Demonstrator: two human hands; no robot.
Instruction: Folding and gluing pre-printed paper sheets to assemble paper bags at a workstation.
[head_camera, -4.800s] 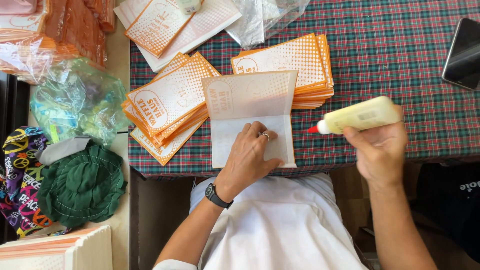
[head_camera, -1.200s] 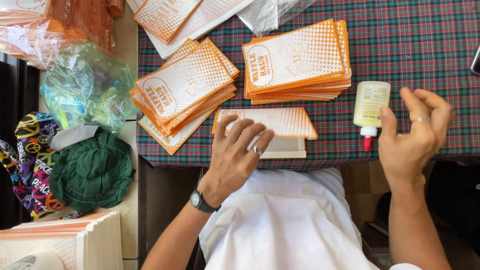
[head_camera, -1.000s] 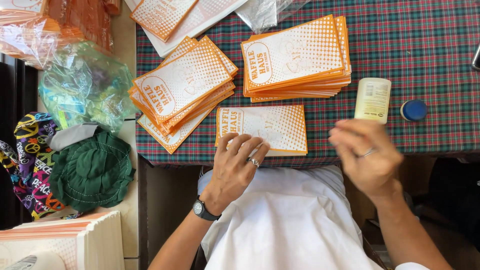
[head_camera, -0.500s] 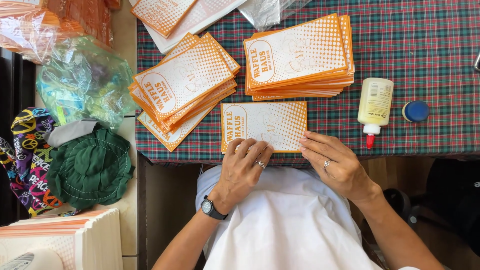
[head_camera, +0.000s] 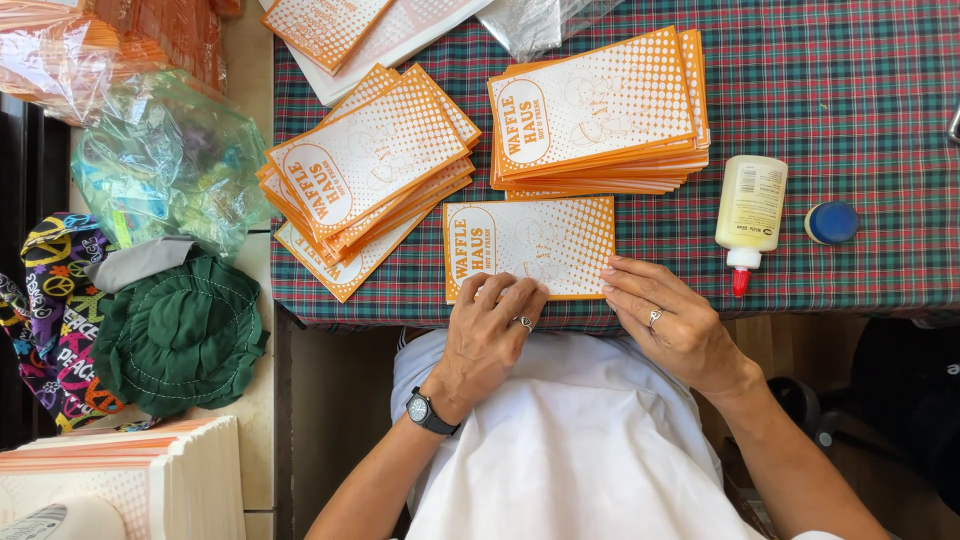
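A folded orange-and-white paper sleeve (head_camera: 530, 240) lies flat at the near edge of the plaid-covered table (head_camera: 860, 100). My left hand (head_camera: 490, 330) presses on its near edge, fingers curled, a ring and a wristwatch showing. My right hand (head_camera: 665, 320) rests its fingertips on the sleeve's near right corner. Neither hand grips anything. A glue bottle (head_camera: 750, 215) with a red tip lies on the cloth right of the sleeve, apart from my hands, and its blue cap (head_camera: 830, 222) sits beside it.
Two stacks of the same sleeves (head_camera: 370, 165) (head_camera: 600, 110) lie behind the flat one, more at the far edge (head_camera: 330, 25). To the left are a clear plastic bag (head_camera: 160, 160), a green hat (head_camera: 180, 335), patterned fabric (head_camera: 50, 310) and a paper pile (head_camera: 130, 490).
The sleeve was folded shut and laid printed side up. My right hand put the glue bottle down on the cloth and came over to press the sleeve beside my left.
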